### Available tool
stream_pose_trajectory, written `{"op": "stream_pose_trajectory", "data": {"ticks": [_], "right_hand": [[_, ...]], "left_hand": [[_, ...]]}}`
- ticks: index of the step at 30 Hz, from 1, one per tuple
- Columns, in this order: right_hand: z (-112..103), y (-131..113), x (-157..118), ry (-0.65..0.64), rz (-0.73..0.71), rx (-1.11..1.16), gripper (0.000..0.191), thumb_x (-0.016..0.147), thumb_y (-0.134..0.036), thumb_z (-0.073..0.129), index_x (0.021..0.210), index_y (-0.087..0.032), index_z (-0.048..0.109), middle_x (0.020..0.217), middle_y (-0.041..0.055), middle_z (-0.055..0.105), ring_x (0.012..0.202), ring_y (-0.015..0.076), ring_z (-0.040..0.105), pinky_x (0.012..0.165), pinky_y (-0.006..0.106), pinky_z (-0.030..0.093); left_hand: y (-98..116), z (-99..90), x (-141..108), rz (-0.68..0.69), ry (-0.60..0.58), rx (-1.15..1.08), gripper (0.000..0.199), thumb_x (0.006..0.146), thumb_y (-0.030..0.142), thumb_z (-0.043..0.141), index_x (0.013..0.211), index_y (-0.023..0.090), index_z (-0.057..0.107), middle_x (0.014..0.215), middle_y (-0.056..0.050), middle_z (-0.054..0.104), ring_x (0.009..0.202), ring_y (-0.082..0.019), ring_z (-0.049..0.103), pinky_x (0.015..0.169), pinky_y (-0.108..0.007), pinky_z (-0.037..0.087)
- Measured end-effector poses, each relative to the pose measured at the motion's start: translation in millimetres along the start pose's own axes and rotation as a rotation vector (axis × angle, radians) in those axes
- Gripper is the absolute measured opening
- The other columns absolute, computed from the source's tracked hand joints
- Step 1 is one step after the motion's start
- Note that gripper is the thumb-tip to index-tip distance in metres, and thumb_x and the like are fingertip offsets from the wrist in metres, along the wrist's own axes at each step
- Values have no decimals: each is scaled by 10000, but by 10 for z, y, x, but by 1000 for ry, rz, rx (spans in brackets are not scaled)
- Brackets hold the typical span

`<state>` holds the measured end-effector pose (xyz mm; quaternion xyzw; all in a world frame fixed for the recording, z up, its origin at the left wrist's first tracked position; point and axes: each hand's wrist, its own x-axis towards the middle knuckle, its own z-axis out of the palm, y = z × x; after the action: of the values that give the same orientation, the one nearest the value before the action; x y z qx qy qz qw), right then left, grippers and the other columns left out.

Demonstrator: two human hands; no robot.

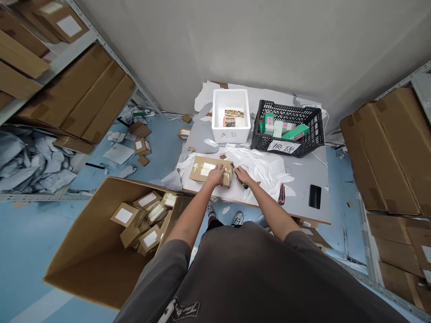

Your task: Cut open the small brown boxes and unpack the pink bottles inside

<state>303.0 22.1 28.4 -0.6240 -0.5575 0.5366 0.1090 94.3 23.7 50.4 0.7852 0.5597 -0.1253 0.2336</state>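
A taped brown cardboard box [203,172] with white labels lies on the table near its front edge. My left hand [216,175] presses on the top of this box, its fingers bent against the surface. At the box's right end, my right hand [242,175] is closed around a dark utility knife [244,185], whose tip is at the box's edge. Torn white paper strips [262,168] lie around and behind the box. To the right of my right hand rests a red and black knife [282,194].
Behind stand a white foam box [230,135] with small packets and a black crate [313,134] holding green and pink boxes. A phone [315,196] lies at right. A large open carton [97,251] with small parcels stands at left. Shelves [72,168] flank the table.
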Motion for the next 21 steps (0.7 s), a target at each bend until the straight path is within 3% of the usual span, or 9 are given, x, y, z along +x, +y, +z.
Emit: {"op": "stream_pose_trajectory", "data": {"ticks": [3, 8, 13, 17, 19, 21], "right_hand": [[-37, 85, -90, -140, -22, -48, 296, 1182, -481, 387, 1076, -256, 548, 621, -67, 575, 459, 158, 544, 585, 242, 466], [-139, 28, -13, -226, -47, -201, 258, 1170, -376, 422, 1008, -241, 572, 624, -42, 572, 449, 165, 532, 547, 256, 434], [-164, -45, 46, -312, -53, -357, 288, 1146, -361, 487, 935, -217, 621, 621, -15, 587, 446, 163, 525, 549, 273, 429], [-93, 24, -57, -325, -1, -205, 291, 1156, -403, 458, 1016, -217, 632, 590, -28, 577, 440, 167, 527, 534, 271, 444], [-69, 100, -155, -358, 33, -109, 292, 1160, -432, 442, 1036, -226, 607, 569, -40, 566, 426, 174, 528, 519, 274, 447], [-75, 191, -262, -381, 49, -68, 299, 1158, -461, 440, 1030, -233, 585, 560, -44, 567, 420, 180, 533, 514, 277, 445]], "left_hand": [[-36, -12, -17, -10, -43, -2, 926, 593, 285, 1045, 1399, 246, 591, 1762, -158, 398, 1604, -382, 435, 1229, -431, 499], [-10, -29, 13, -31, -70, 17, 1091, 565, 280, 1068, 1491, 245, 494, 1759, -212, 408, 1617, -404, 447, 1193, -405, 509], [-3, -31, 23, -130, -70, 31, 1202, 606, 305, 1058, 1593, 199, 380, 1567, -262, 607, 1360, -400, 702, 1097, -401, 557], [-24, -8, 21, -88, -86, 30, 1234, 590, 311, 1071, 1610, 185, 387, 1664, -299, 508, 1450, -415, 637, 1119, -407, 557], [-40, -4, 19, -31, -75, 13, 1173, 577, 335, 1081, 1569, 217, 466, 1717, -257, 466, 1530, -417, 560, 1161, -419, 539], [-71, -18, 28, -6, -36, -31, 1001, 673, 409, 1043, 1528, 263, 543, 1686, -183, 537, 1532, -390, 559, 1183, -427, 529]]}}
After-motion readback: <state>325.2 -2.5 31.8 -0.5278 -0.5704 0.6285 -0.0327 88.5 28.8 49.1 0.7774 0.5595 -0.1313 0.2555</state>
